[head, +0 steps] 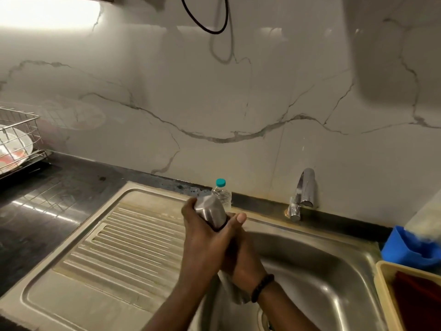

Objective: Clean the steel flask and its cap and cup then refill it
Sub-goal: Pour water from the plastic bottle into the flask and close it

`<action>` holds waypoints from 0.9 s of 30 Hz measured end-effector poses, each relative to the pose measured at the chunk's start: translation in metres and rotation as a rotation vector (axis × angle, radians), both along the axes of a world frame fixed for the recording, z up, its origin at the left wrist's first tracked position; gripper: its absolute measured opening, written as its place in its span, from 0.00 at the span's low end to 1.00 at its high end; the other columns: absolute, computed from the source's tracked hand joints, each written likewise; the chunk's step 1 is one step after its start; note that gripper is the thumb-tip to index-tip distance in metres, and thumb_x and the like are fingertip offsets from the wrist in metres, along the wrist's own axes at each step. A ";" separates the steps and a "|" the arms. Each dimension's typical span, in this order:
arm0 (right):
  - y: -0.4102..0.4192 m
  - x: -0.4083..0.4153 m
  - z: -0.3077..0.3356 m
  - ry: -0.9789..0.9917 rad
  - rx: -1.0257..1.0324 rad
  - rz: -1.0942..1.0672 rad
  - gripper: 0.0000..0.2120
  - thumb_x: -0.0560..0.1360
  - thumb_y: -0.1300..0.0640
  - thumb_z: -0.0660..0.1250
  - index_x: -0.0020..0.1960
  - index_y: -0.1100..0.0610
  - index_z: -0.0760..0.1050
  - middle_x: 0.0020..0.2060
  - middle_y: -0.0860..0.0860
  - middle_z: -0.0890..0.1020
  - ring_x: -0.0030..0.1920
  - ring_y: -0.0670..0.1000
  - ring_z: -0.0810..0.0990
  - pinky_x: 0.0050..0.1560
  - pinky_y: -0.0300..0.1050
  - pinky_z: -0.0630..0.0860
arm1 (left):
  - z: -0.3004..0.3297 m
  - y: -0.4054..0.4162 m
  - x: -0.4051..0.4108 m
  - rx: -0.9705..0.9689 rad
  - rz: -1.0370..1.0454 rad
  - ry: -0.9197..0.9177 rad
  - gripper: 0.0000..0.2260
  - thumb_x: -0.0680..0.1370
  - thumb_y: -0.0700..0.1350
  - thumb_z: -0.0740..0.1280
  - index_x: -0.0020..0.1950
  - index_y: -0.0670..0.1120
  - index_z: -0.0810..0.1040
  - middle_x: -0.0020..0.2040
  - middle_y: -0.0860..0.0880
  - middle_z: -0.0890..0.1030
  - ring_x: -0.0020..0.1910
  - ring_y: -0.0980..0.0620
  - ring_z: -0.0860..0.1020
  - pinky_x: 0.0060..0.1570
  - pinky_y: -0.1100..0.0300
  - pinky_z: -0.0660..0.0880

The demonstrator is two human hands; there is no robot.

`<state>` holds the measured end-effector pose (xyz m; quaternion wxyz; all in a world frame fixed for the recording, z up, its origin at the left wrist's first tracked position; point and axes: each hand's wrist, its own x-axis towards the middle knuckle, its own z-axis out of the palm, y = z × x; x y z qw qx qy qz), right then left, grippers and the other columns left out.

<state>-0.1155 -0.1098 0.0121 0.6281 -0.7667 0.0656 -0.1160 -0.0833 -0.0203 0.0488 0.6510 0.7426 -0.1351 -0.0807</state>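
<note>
**Both hands on the steel flask over the sink**

Nearest the lens, low in the middle of the frame, our two forearms rise and cross, the right one wearing a dark bead bracelet (262, 288) at the wrist. Our left hand (202, 237) wraps its fingers round the steel flask (211, 211), which tilts with one rounded end up toward the wall. Our right hand (241, 254) is pressed against the left from the right side, its thumb lying along the flask's lower part; the hands are together, both clamped on the flask. Blurred steel shows below the right wrist, and we cannot tell what it is.

Just behind the flask stands a clear plastic bottle (223, 193) with a teal cap. Right of centre, the tap (303, 193) sits above the sink (334, 271); the ribbed drainboard (124, 247) fills the lower left. A wire rack (21, 137) with plates sits at the left edge. A blue container (405, 249) and a yellow tub (384, 290) sit at the lower right.
</note>
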 end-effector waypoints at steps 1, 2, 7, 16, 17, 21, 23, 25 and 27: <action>0.005 -0.002 0.003 0.004 0.091 -0.011 0.21 0.74 0.47 0.69 0.61 0.59 0.75 0.51 0.56 0.85 0.50 0.53 0.84 0.47 0.48 0.82 | 0.003 -0.005 -0.002 -0.041 0.092 0.014 0.39 0.64 0.64 0.75 0.68 0.57 0.60 0.59 0.52 0.76 0.55 0.53 0.80 0.53 0.53 0.81; 0.005 -0.007 0.000 -0.052 0.161 0.017 0.23 0.73 0.45 0.68 0.61 0.60 0.76 0.51 0.58 0.85 0.50 0.54 0.85 0.45 0.48 0.82 | 0.006 -0.007 -0.002 -0.095 0.172 0.023 0.37 0.64 0.61 0.78 0.66 0.56 0.62 0.57 0.53 0.78 0.52 0.54 0.81 0.52 0.53 0.82; -0.015 -0.002 0.001 -0.069 -0.219 0.121 0.36 0.66 0.55 0.78 0.66 0.37 0.64 0.53 0.34 0.80 0.55 0.40 0.80 0.47 0.32 0.78 | 0.007 0.010 0.024 -0.201 -0.144 -0.122 0.25 0.66 0.44 0.80 0.59 0.51 0.74 0.49 0.53 0.82 0.46 0.53 0.83 0.44 0.56 0.81; -0.026 0.000 0.008 -0.071 -0.252 -0.055 0.30 0.69 0.53 0.77 0.63 0.39 0.64 0.53 0.40 0.79 0.50 0.36 0.80 0.44 0.31 0.77 | 0.014 0.010 0.033 -0.147 -0.162 -0.143 0.33 0.62 0.60 0.81 0.62 0.57 0.72 0.55 0.58 0.81 0.53 0.56 0.82 0.49 0.57 0.82; -0.020 -0.001 0.009 -0.038 -0.305 -0.032 0.22 0.74 0.54 0.73 0.63 0.45 0.68 0.51 0.43 0.81 0.48 0.38 0.82 0.41 0.31 0.78 | 0.014 0.001 0.020 -0.147 -0.050 -0.139 0.34 0.61 0.62 0.81 0.61 0.58 0.70 0.54 0.59 0.81 0.51 0.60 0.82 0.48 0.59 0.82; -0.013 -0.008 0.012 -0.113 -0.294 -0.002 0.14 0.79 0.50 0.66 0.63 0.50 0.73 0.54 0.50 0.84 0.53 0.49 0.84 0.47 0.47 0.82 | 0.013 -0.012 0.006 -0.209 0.194 -0.113 0.28 0.65 0.53 0.82 0.58 0.59 0.70 0.49 0.60 0.82 0.46 0.62 0.82 0.47 0.56 0.82; -0.016 -0.003 0.012 -0.066 -0.330 0.011 0.29 0.70 0.54 0.76 0.63 0.39 0.65 0.56 0.41 0.79 0.56 0.43 0.80 0.55 0.45 0.81 | 0.012 -0.003 0.017 -0.233 0.040 -0.127 0.26 0.65 0.50 0.81 0.57 0.56 0.73 0.49 0.57 0.82 0.46 0.57 0.83 0.45 0.54 0.83; -0.025 0.000 0.017 -0.009 -0.326 0.112 0.39 0.64 0.51 0.79 0.65 0.34 0.59 0.57 0.38 0.77 0.58 0.42 0.78 0.57 0.42 0.79 | 0.011 0.006 0.027 -0.305 -0.141 -0.142 0.27 0.62 0.48 0.80 0.57 0.51 0.74 0.48 0.52 0.82 0.46 0.53 0.83 0.43 0.58 0.81; -0.029 0.001 0.018 0.021 -0.235 0.176 0.44 0.62 0.45 0.78 0.71 0.36 0.57 0.60 0.39 0.76 0.59 0.43 0.77 0.59 0.44 0.78 | 0.013 0.010 0.032 -0.357 -0.292 -0.142 0.27 0.62 0.47 0.79 0.57 0.46 0.74 0.47 0.50 0.83 0.46 0.52 0.83 0.42 0.59 0.80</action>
